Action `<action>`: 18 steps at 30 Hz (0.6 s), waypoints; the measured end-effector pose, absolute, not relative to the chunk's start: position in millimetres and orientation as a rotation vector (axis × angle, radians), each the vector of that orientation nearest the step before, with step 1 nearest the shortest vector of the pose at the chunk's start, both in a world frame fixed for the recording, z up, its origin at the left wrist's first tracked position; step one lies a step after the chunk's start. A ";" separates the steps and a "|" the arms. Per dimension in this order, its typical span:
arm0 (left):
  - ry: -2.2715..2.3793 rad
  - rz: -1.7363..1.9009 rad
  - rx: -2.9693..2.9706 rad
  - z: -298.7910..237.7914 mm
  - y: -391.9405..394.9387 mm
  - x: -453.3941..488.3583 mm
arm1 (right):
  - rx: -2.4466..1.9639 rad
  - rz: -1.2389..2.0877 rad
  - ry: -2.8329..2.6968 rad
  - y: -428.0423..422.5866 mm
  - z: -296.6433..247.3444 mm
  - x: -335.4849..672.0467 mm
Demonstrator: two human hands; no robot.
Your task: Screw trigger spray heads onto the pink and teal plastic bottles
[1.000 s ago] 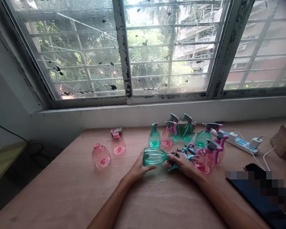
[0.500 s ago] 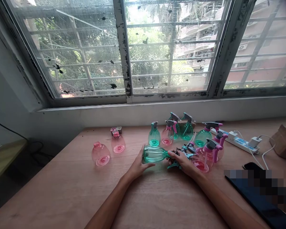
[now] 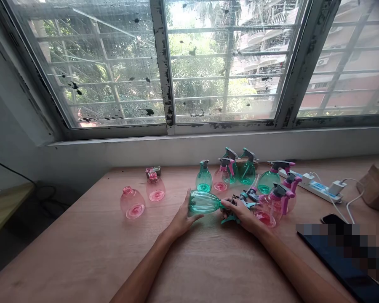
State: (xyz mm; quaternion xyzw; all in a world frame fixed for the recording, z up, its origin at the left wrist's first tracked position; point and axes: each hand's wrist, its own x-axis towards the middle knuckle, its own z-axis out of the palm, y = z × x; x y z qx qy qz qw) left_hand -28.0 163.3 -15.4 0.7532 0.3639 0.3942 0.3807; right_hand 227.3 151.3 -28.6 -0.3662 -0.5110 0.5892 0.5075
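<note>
A clear green bottle (image 3: 204, 202) lies on its side in the air between my hands, its neck pointing right. My left hand (image 3: 182, 216) is closed around its base. At the neck, my right hand (image 3: 240, 212) grips a spray head whose green trigger (image 3: 230, 218) shows below the fingers; the rest is mostly covered. Just beyond that hand lie loose spray heads (image 3: 250, 194), partly hidden. A pink spray bottle (image 3: 267, 212) with its head fitted stands right beside my right hand. To the left are two pink bottles without heads, a nearer one (image 3: 132, 204) and a farther one (image 3: 156, 188).
Several spray bottles stand toward the wall, among them a green one (image 3: 204, 179) and a pink one (image 3: 221, 179). Two small boxes (image 3: 153, 171) sit at the back left. On the right are a power strip (image 3: 324, 192), a paper bag (image 3: 377, 189), a phone (image 3: 333, 219) and a dark tablet-like slab (image 3: 337, 263).
The view has shifted very slightly. Both hands keep the same hold on the green bottle and the spray head, with no clear movement between them.
</note>
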 end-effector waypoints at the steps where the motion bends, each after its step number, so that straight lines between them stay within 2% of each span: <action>1: 0.925 1.000 1.939 -14.9 162.8 -27.8 | -0.882 1.422 -1.231 151.1 -28.3 227.3; 18: 1.140 1.016 2.209 -20.6 162.6 -28.5 | -0.906 1.415 -1.229 148.8 -25.6 226.1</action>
